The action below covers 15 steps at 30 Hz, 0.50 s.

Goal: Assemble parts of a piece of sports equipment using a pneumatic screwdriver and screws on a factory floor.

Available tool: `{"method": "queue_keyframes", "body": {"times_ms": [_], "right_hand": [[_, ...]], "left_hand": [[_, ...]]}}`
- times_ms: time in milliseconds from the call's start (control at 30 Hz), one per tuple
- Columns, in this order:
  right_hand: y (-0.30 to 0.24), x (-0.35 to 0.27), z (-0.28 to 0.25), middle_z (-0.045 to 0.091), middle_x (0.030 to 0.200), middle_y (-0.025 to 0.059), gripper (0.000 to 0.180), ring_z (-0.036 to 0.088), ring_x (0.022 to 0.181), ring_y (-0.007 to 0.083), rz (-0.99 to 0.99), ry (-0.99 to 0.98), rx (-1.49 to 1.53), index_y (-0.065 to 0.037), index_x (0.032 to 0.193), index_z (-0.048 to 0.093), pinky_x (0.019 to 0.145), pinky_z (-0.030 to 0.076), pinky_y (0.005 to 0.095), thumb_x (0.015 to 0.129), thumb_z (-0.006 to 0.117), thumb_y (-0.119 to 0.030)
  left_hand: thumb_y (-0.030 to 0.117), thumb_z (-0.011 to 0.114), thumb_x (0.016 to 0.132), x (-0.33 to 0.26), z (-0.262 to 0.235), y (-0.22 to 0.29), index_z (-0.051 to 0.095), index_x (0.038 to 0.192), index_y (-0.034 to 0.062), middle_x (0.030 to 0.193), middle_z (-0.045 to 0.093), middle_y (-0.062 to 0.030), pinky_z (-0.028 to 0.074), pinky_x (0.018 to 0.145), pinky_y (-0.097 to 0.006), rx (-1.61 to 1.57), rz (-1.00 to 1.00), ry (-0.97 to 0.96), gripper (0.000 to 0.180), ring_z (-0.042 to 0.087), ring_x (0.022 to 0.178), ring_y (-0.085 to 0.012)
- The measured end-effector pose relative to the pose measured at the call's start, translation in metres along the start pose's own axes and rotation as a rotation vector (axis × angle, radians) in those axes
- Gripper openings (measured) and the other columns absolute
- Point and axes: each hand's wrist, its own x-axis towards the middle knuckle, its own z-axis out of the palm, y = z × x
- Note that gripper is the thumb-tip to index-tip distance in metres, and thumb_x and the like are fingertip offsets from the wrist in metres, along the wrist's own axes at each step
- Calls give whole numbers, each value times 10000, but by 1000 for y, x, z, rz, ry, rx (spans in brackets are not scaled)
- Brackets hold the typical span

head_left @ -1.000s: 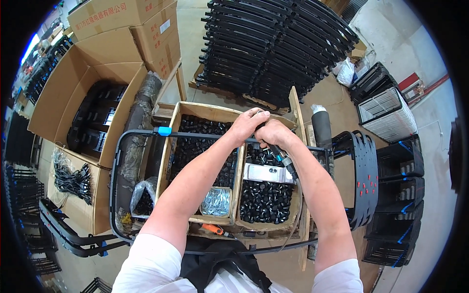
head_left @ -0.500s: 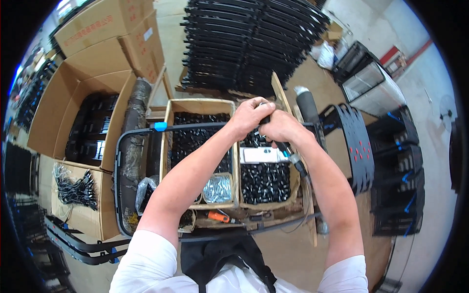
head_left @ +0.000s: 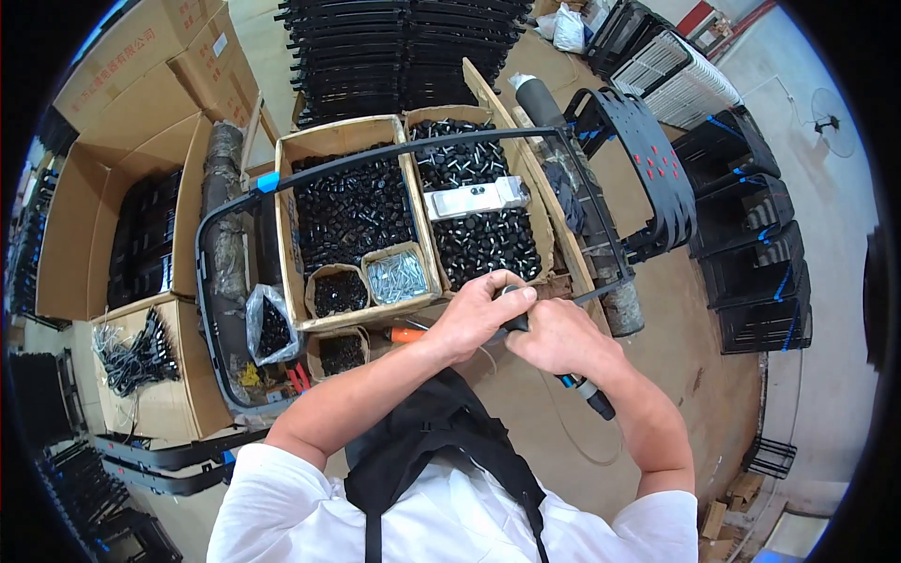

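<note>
My right hand [head_left: 561, 336] is closed round a power screwdriver [head_left: 593, 399], whose dark tail with a blue band sticks out below the fist. My left hand [head_left: 483, 317] touches the right one, its thumb and fingers closed round a small black part [head_left: 514, 319], mostly hidden, so I cannot tell its kind. Both hands are at the near right corner of a black rectangular frame [head_left: 413, 147], which lies across the parts boxes and has a blue tab on its left corner. My fingers hide the contact between tool and frame.
Wooden boxes hold black knobs [head_left: 352, 211] and black-headed bolts [head_left: 488, 249]; a white metal piece [head_left: 474, 199] lies on the bolts. Small cartons hold silver screws [head_left: 397, 277] and black bits [head_left: 340, 293]. Wrapped rollers [head_left: 225, 206] flank them. An orange-handled tool [head_left: 405, 334] lies near my left forearm.
Both hands have come from the frame's far rail down toward me, to its near right part, with the screwdriver still in the right. My view has shifted, showing more of the boxes.
</note>
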Motion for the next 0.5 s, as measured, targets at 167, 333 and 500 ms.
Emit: {"method": "queue_keyframes", "body": {"times_ms": [167, 333, 500], "right_hand": [[16, -11, 31, 749, 944, 319, 415, 742, 947, 470, -62, 5, 25, 73, 925, 766, 897, 575, 545, 895, 633, -319], [31, -12, 47, 739, 970, 334, 445, 734, 961, 486, -177, 148, 67, 76, 925, 764, 897, 568, 554, 936, 607, -340], [43, -8, 62, 751, 983, 315, 420, 738, 989, 464, -160, 130, 59, 70, 977, 764, 918, 571, 536, 907, 631, -322]], "left_hand": [[250, 715, 1045, -22, 14, -28, 704, 1107, 28, 996, 688, -1, 521, 814, -279, 43, 71, 120, 231, 608, 909, -72], [230, 681, 1053, -23, 21, -38, 688, 1091, 67, 961, 665, 30, 503, 787, -261, 91, 121, 161, 168, 592, 879, -62], [239, 673, 1051, -24, 26, -43, 689, 1097, 63, 974, 665, 23, 486, 752, -258, 125, 144, 187, 182, 577, 868, -62]]}}
